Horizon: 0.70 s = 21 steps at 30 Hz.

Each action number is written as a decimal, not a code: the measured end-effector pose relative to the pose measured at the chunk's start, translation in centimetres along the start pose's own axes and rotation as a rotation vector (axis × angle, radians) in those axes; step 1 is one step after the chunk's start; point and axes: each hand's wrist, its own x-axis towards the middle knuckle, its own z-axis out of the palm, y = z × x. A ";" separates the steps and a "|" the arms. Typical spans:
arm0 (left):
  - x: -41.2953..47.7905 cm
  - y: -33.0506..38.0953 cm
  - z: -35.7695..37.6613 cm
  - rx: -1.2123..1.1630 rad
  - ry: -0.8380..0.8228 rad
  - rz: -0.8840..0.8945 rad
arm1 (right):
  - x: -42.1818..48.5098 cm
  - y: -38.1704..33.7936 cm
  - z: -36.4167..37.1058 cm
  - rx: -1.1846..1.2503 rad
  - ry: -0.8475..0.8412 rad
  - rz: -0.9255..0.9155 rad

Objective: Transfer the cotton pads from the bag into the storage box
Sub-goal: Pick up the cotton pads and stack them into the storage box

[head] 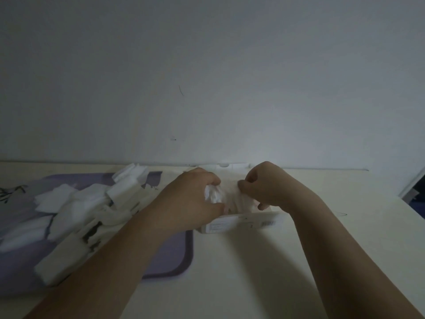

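Cream table (253, 284), purple mat (171, 256) at left heaped with white cotton pads (76, 210), white storage box (241, 224) just beside mat.

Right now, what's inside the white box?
White cotton pads, gripped by the left hand and right hand. The front wall of the box and the hands hide its floor.

Soft matt cotton pads (76, 210) (fibrous)
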 end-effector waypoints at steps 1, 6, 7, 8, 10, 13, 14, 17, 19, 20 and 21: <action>0.0 0.0 0.0 -0.002 -0.001 0.000 | 0.1 0.0 0.2 -0.014 -0.005 -0.004; 0.1 -0.4 -0.1 0.033 0.017 0.010 | -0.1 0.1 -0.4 0.031 -0.154 -0.045; 0.1 -0.4 -0.2 0.045 0.019 0.011 | -0.2 0.2 -0.6 0.003 -0.172 -0.066; 0.2 -0.4 -0.2 0.054 0.019 0.013 | -0.2 0.2 -0.7 -0.030 -0.176 -0.086; 0.2 -0.3 -0.4 0.053 0.018 0.012 | -0.4 0.1 -0.7 -0.037 -0.139 -0.101; 0.2 -0.3 -0.5 0.044 0.016 0.002 | -0.1 0.0 -0.5 0.011 -0.097 -0.097; 0.1 -0.4 -0.5 0.045 0.020 -0.002 | 0.0 0.1 -0.5 0.032 -0.095 -0.090; 0.0 -0.2 -0.8 0.048 0.028 -0.021 | 0.0 0.3 -1.1 0.049 -0.083 -0.063; 0.0 -0.1 -1.0 0.026 0.033 -0.021 | -0.2 0.3 -1.6 0.045 -0.080 -0.045; 0.0 0.0 -1.1 0.011 0.033 -0.020 | -0.4 0.3 -1.8 0.052 -0.076 -0.035; -0.1 0.1 -1.3 0.004 0.031 -0.019 | -0.6 0.2 -2.0 0.063 -0.071 -0.033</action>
